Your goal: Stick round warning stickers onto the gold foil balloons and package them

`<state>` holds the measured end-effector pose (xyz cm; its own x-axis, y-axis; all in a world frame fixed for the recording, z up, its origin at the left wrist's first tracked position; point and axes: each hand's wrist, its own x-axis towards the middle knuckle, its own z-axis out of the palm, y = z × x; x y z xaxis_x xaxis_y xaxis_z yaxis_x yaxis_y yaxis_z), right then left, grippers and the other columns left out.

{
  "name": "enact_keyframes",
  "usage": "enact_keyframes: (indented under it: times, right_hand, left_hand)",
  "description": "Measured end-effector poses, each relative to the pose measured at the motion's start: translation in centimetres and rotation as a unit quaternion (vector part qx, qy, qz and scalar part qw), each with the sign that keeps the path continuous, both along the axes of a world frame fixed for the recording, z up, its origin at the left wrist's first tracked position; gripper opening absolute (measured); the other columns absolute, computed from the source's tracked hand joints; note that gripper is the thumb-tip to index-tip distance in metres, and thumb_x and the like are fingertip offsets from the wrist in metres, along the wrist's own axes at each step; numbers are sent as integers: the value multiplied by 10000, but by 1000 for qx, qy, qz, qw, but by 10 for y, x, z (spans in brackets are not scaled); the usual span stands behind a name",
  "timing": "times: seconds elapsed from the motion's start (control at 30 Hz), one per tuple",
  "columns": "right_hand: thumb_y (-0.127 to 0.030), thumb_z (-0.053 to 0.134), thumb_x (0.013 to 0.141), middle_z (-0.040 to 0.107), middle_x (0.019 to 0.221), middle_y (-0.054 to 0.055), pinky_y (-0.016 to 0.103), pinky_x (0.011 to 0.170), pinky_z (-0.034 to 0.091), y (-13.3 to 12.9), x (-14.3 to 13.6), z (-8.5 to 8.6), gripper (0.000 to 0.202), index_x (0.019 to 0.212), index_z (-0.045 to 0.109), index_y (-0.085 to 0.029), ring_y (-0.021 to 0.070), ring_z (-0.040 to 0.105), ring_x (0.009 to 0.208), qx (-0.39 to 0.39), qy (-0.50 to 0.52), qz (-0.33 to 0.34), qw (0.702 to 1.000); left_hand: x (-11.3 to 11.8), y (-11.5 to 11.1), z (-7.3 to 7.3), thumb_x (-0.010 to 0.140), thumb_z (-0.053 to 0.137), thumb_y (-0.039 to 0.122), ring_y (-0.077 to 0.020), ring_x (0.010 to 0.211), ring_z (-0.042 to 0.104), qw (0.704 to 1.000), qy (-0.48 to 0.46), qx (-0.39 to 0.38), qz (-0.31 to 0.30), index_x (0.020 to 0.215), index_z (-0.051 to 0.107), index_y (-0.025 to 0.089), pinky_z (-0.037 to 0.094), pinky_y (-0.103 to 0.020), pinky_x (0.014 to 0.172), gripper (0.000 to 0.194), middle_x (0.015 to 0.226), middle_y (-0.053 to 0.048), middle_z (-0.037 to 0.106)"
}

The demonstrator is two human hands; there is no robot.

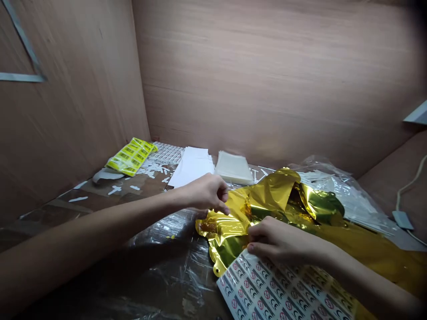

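Crumpled gold foil lies in a heap at the centre and right of the table. My left hand is over its left part, fingers curled and pinched; anything between the fingertips is too small to make out. My right hand is closed at the top edge of a white sticker sheet printed with CE marks and red circle symbols. Thumb and fingers meet at the sheet's edge, beside the foil. The sheet lies partly over the foil, and my right forearm hides some of it.
Yellow label sheets, a small-print sheet, white papers and a stack of clear bags lie along the back. A plastic bag with white sticks and a cable are at right.
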<state>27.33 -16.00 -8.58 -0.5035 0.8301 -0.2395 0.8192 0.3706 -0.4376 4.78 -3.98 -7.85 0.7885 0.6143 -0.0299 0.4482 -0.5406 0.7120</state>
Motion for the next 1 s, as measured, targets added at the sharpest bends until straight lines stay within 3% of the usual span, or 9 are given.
enact_keyframes:
  times: [0.1, 0.23, 0.33, 0.43, 0.57, 0.73, 0.83, 0.93, 1.0]
  right_hand:
    - [-336, 594, 989, 577, 619, -31, 246, 506, 323, 11, -4, 7, 304, 735, 640, -174, 93, 454, 535, 61, 20, -18, 998]
    - [-361, 544, 1033, 682, 773, 24, 301, 648, 460, 14, -12, 22, 261, 903, 683, -182, 161, 601, 697, 175, 48, -66, 981]
    - [-313, 513, 1057, 719, 1081, 105, 427, 885, 525, -10, -18, 27, 205, 1137, 648, -182, 250, 649, 1022, 359, 56, -108, 925]
    - [-250, 600, 1002, 686, 1208, 170, 474, 988, 548, -48, -29, 12, 217, 1182, 630, -132, 298, 622, 1182, 511, 43, -59, 856]
    - [-304, 608, 945, 751, 1185, 162, 368, 874, 643, -80, -45, -36, 348, 1220, 656, -95, 278, 734, 1042, 458, -14, 16, 889]
    - [-42, 488, 877, 806, 1041, 153, 344, 803, 652, -82, -49, -77, 312, 1066, 732, -91, 273, 786, 914, 461, -93, 47, 881]
    - [18, 417, 850, 801, 872, 108, 310, 657, 617, -83, -46, -71, 368, 953, 739, -126, 235, 770, 734, 418, -74, 33, 905]
    - [-80, 458, 929, 762, 719, 16, 259, 558, 519, -81, -44, -47, 331, 866, 757, -208, 171, 698, 574, 267, 0, -75, 961]
    - [-153, 560, 922, 778, 744, -5, 252, 621, 506, -77, -42, -31, 254, 874, 793, -241, 166, 711, 636, 178, 73, -150, 970]
  left_hand:
    - [-1, -22, -11, 628, 948, 425, -184, 769, 683, 994, -84, -64, -29, 971, 724, 158, 474, -258, 634, 489, 889, -58, 765]
    - [-8, -29, -23, 605, 973, 342, -207, 618, 700, 956, -168, -239, -31, 1032, 760, 112, 499, -264, 530, 529, 736, -84, 769]
    - [-30, -8, -22, 655, 957, 298, -160, 590, 682, 938, -250, -229, 64, 933, 785, 95, 498, -222, 529, 384, 726, -78, 764]
    - [-53, 20, -21, 696, 945, 312, -132, 596, 678, 893, -352, -223, 169, 923, 779, 97, 523, -204, 552, 353, 745, -62, 764]
    - [-67, 41, -33, 758, 909, 260, -131, 591, 685, 823, -447, -244, 250, 886, 742, 106, 593, -250, 611, 261, 728, -30, 748]
    - [-65, 42, -42, 897, 769, 143, -147, 623, 717, 783, -483, -257, 295, 931, 718, 108, 628, -292, 629, 70, 750, -15, 747]
    - [-65, 41, -41, 851, 819, 147, -163, 602, 720, 771, -500, -255, 299, 917, 729, 105, 630, -294, 614, 119, 731, -29, 752]
    - [-65, 40, -42, 882, 785, 131, -146, 589, 707, 766, -506, -258, 302, 909, 720, 102, 625, -282, 598, 76, 735, -20, 744]
    - [-64, 40, -43, 918, 743, 119, -131, 600, 702, 766, -503, -262, 302, 920, 709, 101, 620, -269, 598, 38, 745, -4, 732]
